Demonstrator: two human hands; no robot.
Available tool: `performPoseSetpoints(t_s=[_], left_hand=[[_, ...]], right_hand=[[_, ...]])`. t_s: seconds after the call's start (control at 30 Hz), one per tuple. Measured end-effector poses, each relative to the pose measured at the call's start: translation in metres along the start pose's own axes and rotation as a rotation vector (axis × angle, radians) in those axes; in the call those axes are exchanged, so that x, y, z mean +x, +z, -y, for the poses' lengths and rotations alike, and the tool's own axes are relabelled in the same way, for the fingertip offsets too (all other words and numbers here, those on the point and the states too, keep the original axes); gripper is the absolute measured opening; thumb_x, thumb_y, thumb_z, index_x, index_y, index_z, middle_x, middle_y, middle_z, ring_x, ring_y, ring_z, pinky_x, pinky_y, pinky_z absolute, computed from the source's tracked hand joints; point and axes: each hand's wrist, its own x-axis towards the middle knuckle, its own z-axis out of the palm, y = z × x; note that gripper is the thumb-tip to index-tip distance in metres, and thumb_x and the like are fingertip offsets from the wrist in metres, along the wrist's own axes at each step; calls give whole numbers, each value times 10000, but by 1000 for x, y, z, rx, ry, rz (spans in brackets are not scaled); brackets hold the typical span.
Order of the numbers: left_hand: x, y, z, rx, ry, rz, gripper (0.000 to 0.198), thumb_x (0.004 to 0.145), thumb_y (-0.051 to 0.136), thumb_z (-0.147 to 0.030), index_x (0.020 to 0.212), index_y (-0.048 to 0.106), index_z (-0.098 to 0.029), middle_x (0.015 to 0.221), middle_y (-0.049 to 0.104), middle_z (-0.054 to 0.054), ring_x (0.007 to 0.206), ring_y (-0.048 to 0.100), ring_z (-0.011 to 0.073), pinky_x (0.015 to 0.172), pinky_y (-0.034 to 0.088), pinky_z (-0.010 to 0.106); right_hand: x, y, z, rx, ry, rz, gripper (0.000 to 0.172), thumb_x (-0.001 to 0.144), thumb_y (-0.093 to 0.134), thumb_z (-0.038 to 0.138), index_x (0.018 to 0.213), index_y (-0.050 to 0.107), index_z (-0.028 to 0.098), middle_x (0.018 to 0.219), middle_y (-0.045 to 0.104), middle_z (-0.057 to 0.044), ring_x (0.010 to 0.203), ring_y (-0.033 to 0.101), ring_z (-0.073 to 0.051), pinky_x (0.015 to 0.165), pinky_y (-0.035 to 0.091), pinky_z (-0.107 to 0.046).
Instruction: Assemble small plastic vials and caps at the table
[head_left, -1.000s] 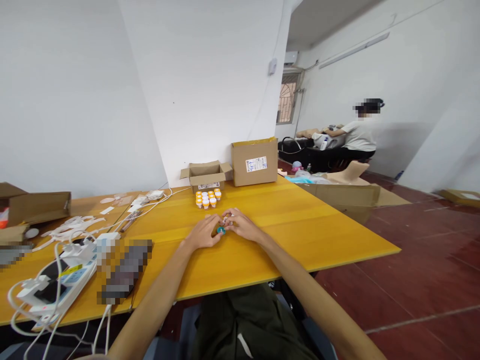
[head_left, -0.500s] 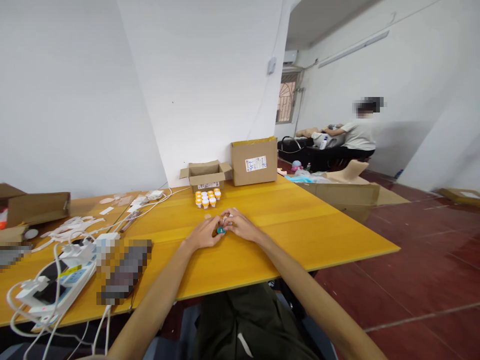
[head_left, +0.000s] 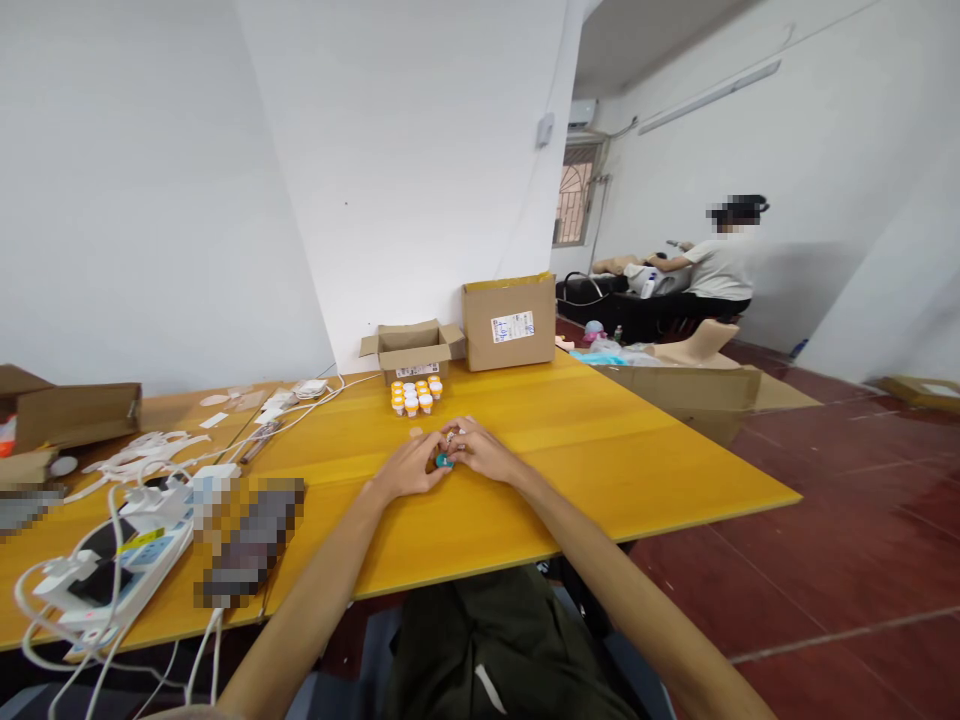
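Observation:
My left hand [head_left: 409, 466] and my right hand [head_left: 486, 452] meet above the yellow table [head_left: 570, 450], fingers curled round one small thing. Between them shows its teal round end [head_left: 444, 460], with a white, dark-marked part partly covered by my right fingers. The fingers hide most of it, so its exact kind cannot be made out. A little beyond the hands stand several small jars [head_left: 411, 406] with white and orange-yellow colouring, grouped close together. A pale round spot [head_left: 415, 432] lies on the table just past my left fingers.
Behind the jars are an open cardboard box [head_left: 411, 350] and a larger closed carton [head_left: 510, 325]. To the left lie a power strip [head_left: 142, 560] with cables and a blurred-out phone [head_left: 255, 540]. At the far right another person [head_left: 720, 270] sits working.
My hands stay in nearly the same place, with the small teal-ended thing turned slightly between the fingers. In the background, the other person's hand now holds something raised.

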Motion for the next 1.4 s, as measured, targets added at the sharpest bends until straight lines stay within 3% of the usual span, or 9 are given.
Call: performPoseSetpoints(t_s=[0.73,1.07,1.4], left_hand=[[-1,-1,-1,0,-11,1,145,808,546,-287,930,504,-221,829,600,27,829,577,201,761,464,314],[0,-1,0,22,34,17,171,841,513,-278,997,540,-215,881,630,42,833,588,196,794,459,309],[0,4,7,111,23,10,299,887,491,-460,1026,612,-225,960,644,70,921,603,224,834,460,324]], right_hand=[[0,-2,2,-11,-7,16,140,792,637,93,798,710,212,1068,617,-55,1027,550,-207,923,421,-392],[-3,-11,-6,-71,43,-88,122,804,630,126,769,703,218,1038,611,-62,999,560,-211,902,442,-401],[-8,-16,-7,-98,76,23,85,741,711,137,750,682,216,1034,607,-47,1010,567,-216,904,454,-411]])
